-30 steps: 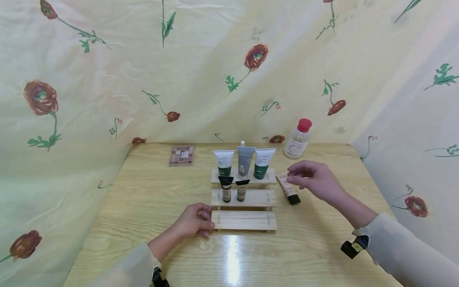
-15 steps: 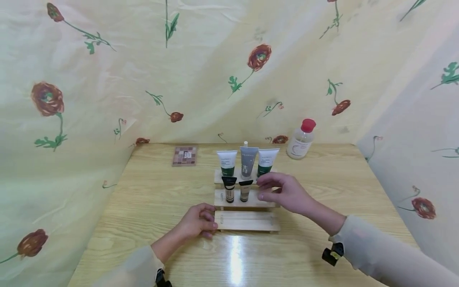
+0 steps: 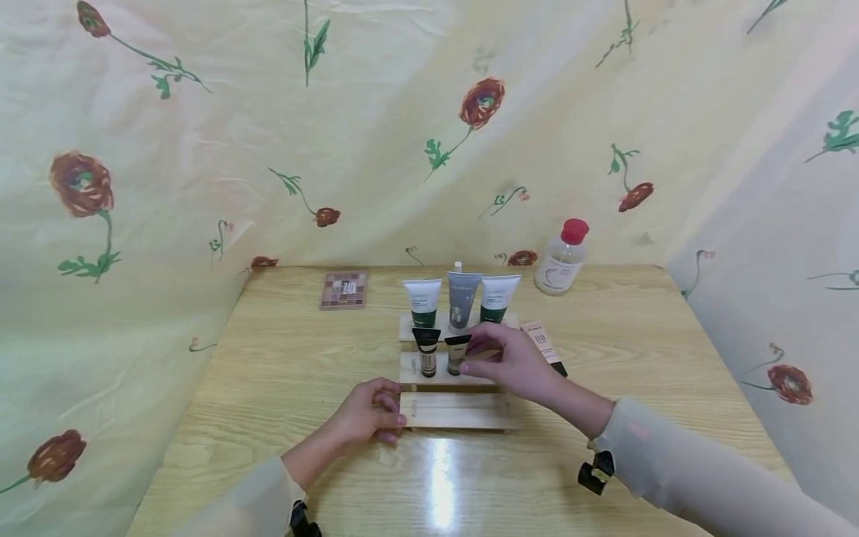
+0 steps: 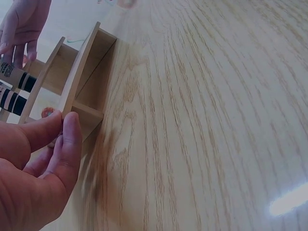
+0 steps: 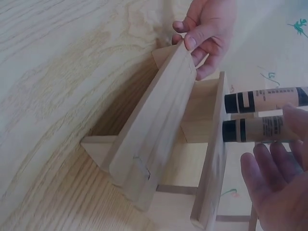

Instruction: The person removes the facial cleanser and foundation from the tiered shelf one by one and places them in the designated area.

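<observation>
A three-step wooden display rack (image 3: 456, 410) stands on the table. My left hand (image 3: 370, 412) pinches the left end of its lowest step between thumb and fingers, as the left wrist view shows closely. On the middle step stand two small black-capped tubes: the left tube (image 3: 427, 356) and the right tube (image 3: 456, 356). My right hand (image 3: 513, 362) is at the right tube, its thumb and fingers spread on either side; whether they touch it is unclear. The top step holds a white-green tube (image 3: 423, 302), a grey tube (image 3: 463, 300) and another white-green tube (image 3: 498, 298).
A BB cream tube (image 3: 540, 341) lies right of the rack, partly behind my right hand. Farther back stands a clear bottle (image 3: 560, 267) with a red cap. An eyeshadow palette (image 3: 344, 289) lies at the back left. A flowered cloth (image 3: 376, 134) hangs behind the table.
My right hand has moved left from above the BB cream tube to the right small tube on the middle step. My left hand has kept its hold on the rack.
</observation>
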The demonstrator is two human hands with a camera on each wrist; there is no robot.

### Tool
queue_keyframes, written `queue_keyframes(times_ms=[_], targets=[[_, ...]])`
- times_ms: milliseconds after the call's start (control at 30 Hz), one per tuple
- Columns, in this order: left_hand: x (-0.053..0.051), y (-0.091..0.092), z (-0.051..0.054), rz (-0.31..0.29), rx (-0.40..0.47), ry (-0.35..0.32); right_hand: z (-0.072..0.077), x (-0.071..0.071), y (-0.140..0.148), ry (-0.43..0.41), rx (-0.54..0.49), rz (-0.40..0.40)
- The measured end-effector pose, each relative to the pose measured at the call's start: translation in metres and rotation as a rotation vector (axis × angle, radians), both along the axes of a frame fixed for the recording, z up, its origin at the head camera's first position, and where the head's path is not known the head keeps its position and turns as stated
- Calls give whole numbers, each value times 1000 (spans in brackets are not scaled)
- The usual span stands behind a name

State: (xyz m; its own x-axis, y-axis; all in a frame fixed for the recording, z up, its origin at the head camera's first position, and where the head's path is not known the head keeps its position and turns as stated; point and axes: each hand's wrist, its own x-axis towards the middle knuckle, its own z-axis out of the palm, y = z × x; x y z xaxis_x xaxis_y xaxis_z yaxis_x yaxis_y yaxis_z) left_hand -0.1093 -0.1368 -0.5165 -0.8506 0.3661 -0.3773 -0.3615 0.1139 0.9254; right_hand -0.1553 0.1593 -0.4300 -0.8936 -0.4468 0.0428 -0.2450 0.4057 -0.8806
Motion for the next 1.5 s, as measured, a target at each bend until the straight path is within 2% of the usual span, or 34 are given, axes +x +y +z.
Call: queue_keyframes(times_ms=[333, 567, 867, 1167, 1267, 1367, 1500], targets=[[1, 0, 5, -2, -16, -6, -2, 2, -7, 12, 39, -73], [1, 1, 3, -3, -5, -8, -2, 1, -9, -28, 22, -86], [2, 1, 2, -7, -4, -7, 2, 3, -2, 2, 1, -89], [1, 1, 2, -10, 5, -17, 17, 6, 26, 70, -45, -121], [0, 1, 2, -11, 1, -20, 22, 6, 40, 86, -32, -148], [0, 1, 3, -13, -3, -21, 21, 4, 57, 94, 6, -187], [0, 0, 3, -14, -8, -19, 17, -3, 79, 63, 39, -250]])
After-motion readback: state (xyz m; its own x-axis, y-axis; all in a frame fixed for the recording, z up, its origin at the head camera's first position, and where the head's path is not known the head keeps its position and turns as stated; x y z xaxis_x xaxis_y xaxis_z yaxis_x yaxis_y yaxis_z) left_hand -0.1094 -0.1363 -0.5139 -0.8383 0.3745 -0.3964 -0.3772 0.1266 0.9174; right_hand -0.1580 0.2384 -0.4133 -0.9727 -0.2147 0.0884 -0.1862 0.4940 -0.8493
